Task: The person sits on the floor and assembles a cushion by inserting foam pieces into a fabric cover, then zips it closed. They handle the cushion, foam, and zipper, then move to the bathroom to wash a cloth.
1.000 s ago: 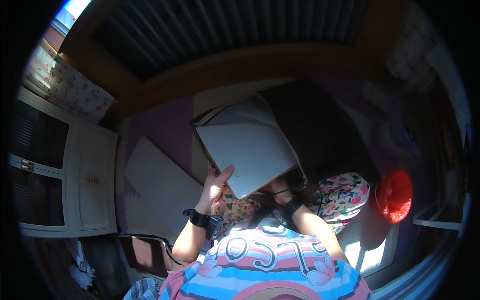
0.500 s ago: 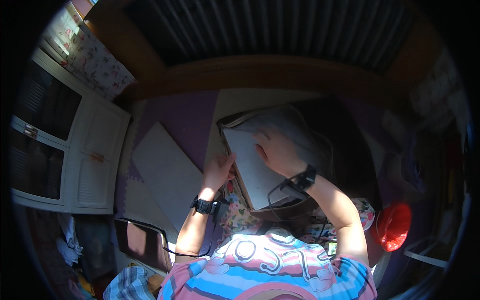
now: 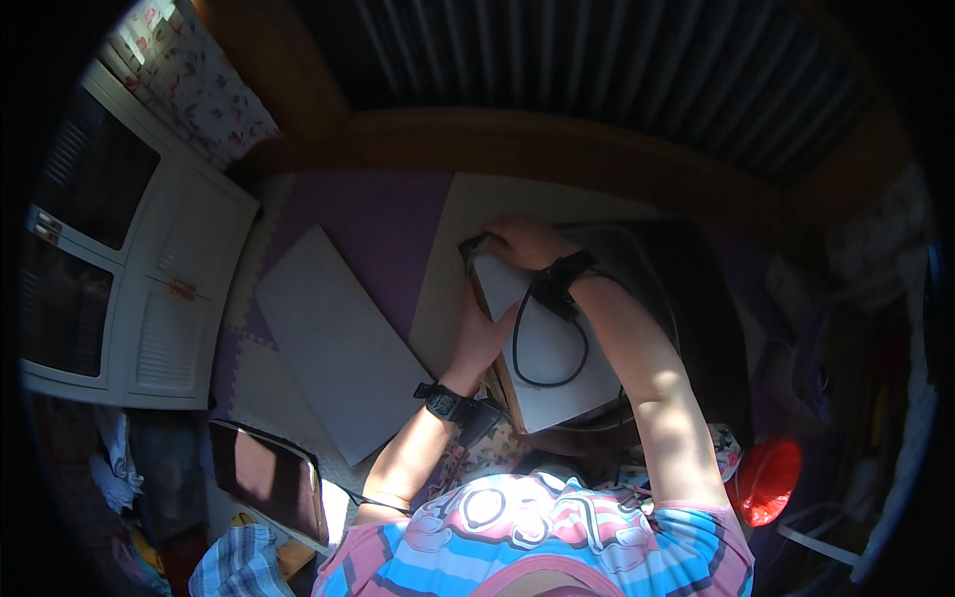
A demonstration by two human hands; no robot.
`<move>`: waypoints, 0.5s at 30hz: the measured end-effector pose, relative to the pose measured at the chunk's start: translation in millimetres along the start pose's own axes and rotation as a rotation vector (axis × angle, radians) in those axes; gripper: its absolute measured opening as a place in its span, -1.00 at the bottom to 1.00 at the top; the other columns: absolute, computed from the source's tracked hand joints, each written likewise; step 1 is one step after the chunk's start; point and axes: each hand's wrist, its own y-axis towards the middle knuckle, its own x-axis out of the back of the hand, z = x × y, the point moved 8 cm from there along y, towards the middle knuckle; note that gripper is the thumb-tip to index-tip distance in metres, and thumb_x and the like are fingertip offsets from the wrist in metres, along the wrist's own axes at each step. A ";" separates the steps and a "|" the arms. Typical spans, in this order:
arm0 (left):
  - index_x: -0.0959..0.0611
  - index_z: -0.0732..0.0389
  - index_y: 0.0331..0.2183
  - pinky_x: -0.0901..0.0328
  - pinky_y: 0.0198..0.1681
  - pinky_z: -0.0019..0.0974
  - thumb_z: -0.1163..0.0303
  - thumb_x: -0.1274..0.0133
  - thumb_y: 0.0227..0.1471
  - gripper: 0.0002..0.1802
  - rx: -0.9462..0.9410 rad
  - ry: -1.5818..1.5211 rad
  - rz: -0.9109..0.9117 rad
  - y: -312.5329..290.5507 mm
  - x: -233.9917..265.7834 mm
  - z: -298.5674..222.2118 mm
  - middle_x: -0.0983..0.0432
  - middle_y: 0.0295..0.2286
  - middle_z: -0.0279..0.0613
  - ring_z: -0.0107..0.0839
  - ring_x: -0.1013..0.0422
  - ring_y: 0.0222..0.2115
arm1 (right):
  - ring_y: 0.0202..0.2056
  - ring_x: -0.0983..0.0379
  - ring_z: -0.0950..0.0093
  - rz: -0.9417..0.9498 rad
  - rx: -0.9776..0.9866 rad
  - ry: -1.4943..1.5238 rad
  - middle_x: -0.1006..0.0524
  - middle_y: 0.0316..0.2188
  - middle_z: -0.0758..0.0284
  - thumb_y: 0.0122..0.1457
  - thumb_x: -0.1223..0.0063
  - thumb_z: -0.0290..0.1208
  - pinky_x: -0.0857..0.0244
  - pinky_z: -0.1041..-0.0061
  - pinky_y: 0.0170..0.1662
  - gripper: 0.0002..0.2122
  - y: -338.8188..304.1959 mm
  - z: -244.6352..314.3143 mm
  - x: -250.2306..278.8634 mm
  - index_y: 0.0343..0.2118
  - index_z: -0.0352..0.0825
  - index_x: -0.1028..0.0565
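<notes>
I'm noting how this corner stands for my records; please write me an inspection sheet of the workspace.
Surface: purple and pale floor mat, partly shaded.
Handled things: pale board, lying against a dark cover.
Clutter: second board on the mat; red object at right, kind unclear.
Hands: left hand at the pale board's left edge, thumb on top; right hand at its far-left corner, fingers' grip unclear.
Cables: black cable looping below the right wrist, over the pale board.
Surroundings: white cabinet at left; flowered curtain above it.
</notes>
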 end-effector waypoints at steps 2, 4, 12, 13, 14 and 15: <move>-0.20 0.33 0.15 -0.18 0.07 -0.26 0.28 -0.22 -0.05 -0.19 0.044 -0.019 -0.075 -10.5 -2.8 3.9 -0.32 0.02 0.06 -0.19 -0.29 0.03 | -0.25 -0.46 0.14 -0.069 0.045 0.010 -0.54 -0.33 0.14 0.14 0.00 -0.29 -0.33 0.22 -0.13 -0.77 3.1 1.8 7.6 -0.22 -0.28 -0.53; -0.18 0.35 0.16 -0.16 0.10 -0.27 0.37 -0.21 -0.04 -0.19 0.119 -0.003 -0.088 -17.1 -4.1 11.8 -0.31 0.04 0.05 -0.23 -0.28 0.04 | -0.29 -0.47 0.16 -0.057 0.055 -0.006 -0.54 -0.38 0.15 0.15 0.01 -0.29 -0.33 0.22 -0.18 -0.80 5.2 0.0 9.9 -0.27 -0.28 -0.55; -0.18 0.37 0.16 -0.24 0.03 -0.33 0.41 -0.15 0.03 -0.26 0.198 -0.384 0.006 -14.5 -3.8 22.1 -0.32 0.02 0.03 -0.31 -0.32 0.01 | -0.43 -0.46 0.32 0.078 -0.066 0.244 -0.53 -0.45 0.15 0.21 0.02 -0.26 -0.31 0.36 -0.30 -0.79 9.5 -10.6 13.2 -0.32 -0.31 -0.53; -0.19 0.36 0.16 -0.26 0.01 -0.32 0.40 -0.15 0.03 -0.27 0.154 -0.387 0.006 -14.6 -4.9 17.8 -0.34 0.00 0.05 -0.30 -0.34 -0.01 | -0.45 -0.46 0.36 0.040 -0.034 0.264 -0.53 -0.46 0.15 0.22 0.02 -0.27 -0.31 0.40 -0.31 -0.79 9.4 -6.6 18.2 -0.31 -0.32 -0.53; -0.21 0.35 0.15 -0.27 0.00 -0.32 0.41 -0.15 0.03 -0.28 0.117 -0.360 -0.017 -14.5 -4.3 13.8 -0.34 -0.01 0.04 -0.30 -0.34 -0.02 | -0.45 -0.46 0.39 0.064 -0.056 0.271 -0.54 -0.46 0.17 0.22 0.01 -0.26 -0.31 0.42 -0.30 -0.78 9.3 -8.5 21.1 -0.30 -0.31 -0.53; -0.23 0.34 0.15 -0.28 -0.01 -0.32 0.41 -0.15 0.03 -0.29 0.089 -0.343 -0.024 -14.5 -4.5 10.1 -0.34 -0.01 0.03 -0.30 -0.35 -0.02 | -0.44 -0.46 0.41 0.060 -0.070 0.254 -0.54 -0.46 0.18 0.22 0.01 -0.26 -0.30 0.44 -0.30 -0.78 9.6 -9.4 25.9 -0.28 -0.31 -0.54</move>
